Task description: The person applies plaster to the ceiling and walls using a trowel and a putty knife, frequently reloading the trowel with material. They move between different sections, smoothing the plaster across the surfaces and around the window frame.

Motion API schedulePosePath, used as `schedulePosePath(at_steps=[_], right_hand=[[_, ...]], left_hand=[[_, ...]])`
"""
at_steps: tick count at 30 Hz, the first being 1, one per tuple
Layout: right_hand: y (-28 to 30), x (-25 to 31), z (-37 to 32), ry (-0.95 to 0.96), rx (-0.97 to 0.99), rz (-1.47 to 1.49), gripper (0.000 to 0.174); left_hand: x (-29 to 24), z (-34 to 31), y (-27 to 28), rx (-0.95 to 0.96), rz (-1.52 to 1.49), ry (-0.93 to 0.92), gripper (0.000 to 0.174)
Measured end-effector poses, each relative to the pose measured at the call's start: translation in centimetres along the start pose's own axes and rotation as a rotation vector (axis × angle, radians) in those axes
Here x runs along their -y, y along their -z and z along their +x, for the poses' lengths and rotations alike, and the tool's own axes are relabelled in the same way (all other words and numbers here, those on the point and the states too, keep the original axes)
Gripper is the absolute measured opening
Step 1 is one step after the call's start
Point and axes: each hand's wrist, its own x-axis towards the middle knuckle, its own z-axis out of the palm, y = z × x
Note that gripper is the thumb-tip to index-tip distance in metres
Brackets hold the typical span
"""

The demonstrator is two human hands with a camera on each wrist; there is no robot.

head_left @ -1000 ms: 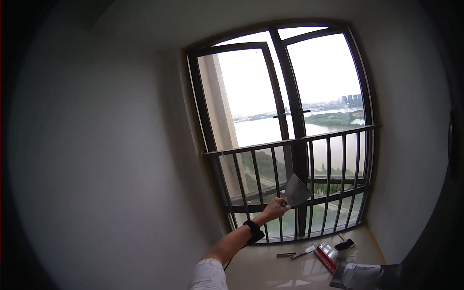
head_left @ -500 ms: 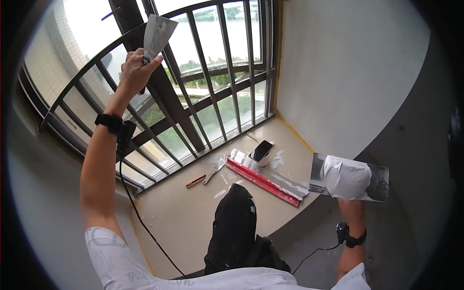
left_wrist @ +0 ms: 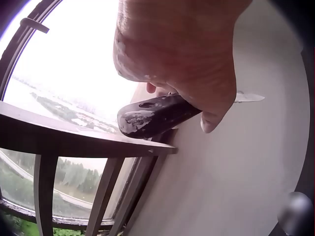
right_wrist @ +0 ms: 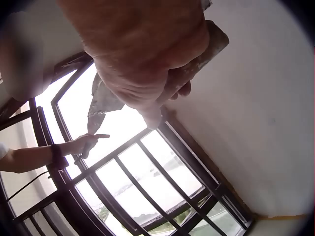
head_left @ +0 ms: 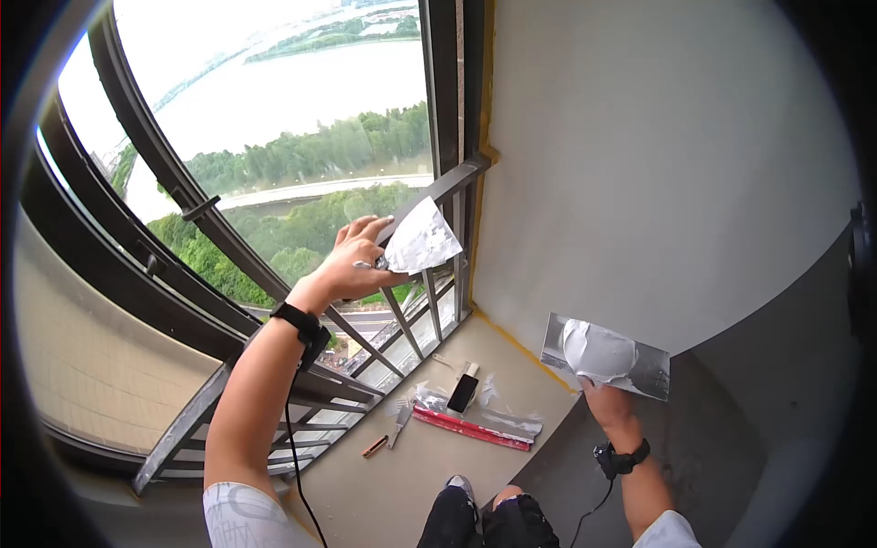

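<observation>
In the head view my left hand (head_left: 350, 265) grips a putty knife whose wide blade (head_left: 423, 239), covered in white paste, stands in front of the window rail. The left wrist view has the fingers of that hand (left_wrist: 177, 54) around the knife's dark handle (left_wrist: 152, 117). Lower right, my right hand (head_left: 610, 408) holds a flat metal plate (head_left: 652, 370) from below, a thick mound of white paste (head_left: 598, 353) on top. Seen from the right wrist, the right hand (right_wrist: 142, 59) is closed round a handle (right_wrist: 204, 56); the paste is hidden there.
A dark railing (head_left: 457, 178) crosses the window at left; a pale wall (head_left: 630, 164) rises at right. On the floor lie a red-edged long blade (head_left: 470, 429), a phone (head_left: 463, 393), a scraper (head_left: 399, 424) and a small red tool (head_left: 375, 447). Cables hang from both wrists.
The head view has swung right and down. My left hand and knife are now nearer the plate, and the blade, mostly grey before, shows white paste. Both hands keep their tools.
</observation>
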Motion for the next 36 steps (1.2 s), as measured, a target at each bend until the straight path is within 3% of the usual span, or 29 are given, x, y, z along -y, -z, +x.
schedulePosePath(at_steps=[3,5,9,11,12,14,18,21,23,27,32,36], right_hand=[[0.5,1.0,5.8,-0.091,0.012,-0.052,0.039],[0.0,1.8,9.5,0.023,-0.087,-0.055,0.038],[-4.8,1.0,17.7,0.029,-0.115,-0.079,0.036],[-7.9,1.8,21.1,-0.090,-0.037,0.107,0.031],[-9.6,1.6,23.1,-0.095,-0.025,0.115,0.031],[-13.4,1.5,26.6,-0.284,0.138,0.195,0.035],[-20.0,1.4,29.9,-0.287,0.088,0.160,0.043],[-22.6,1.4,31.6,-0.420,0.184,0.097,0.045],[-25.0,0.2,32.0,-0.387,0.183,0.142,0.047],[-23.6,0.4,32.4,-0.479,0.274,0.113,0.046],[-20.8,0.9,32.6,-0.372,0.092,0.175,0.041],[-15.6,3.2,33.5,-0.397,0.062,0.136,0.037]], left_hand=[[2.6,2.2,-1.0,0.115,-0.092,0.029,0.048],[4.4,3.1,-0.6,0.133,-0.123,0.008,0.045],[4.7,4.6,-1.9,0.041,-0.020,-0.008,0.035],[5.3,4.5,-2.0,0.114,0.046,-0.014,0.027],[5.4,4.8,-2.5,0.050,0.008,-0.042,0.023],[5.1,5.2,-2.5,0.096,0.015,-0.001,0.023],[4.8,5.6,-1.3,0.179,-0.008,0.051,0.023],[4.8,5.8,-1.0,0.185,-0.053,0.057,0.024],[5.0,5.8,-0.9,0.231,-0.048,0.067,0.024],[5.3,5.7,-1.3,0.134,-0.074,0.052,0.019],[5.2,5.6,-0.9,0.137,-0.097,0.052,0.018],[5.5,5.4,-0.8,0.166,-0.108,0.055,0.020]])
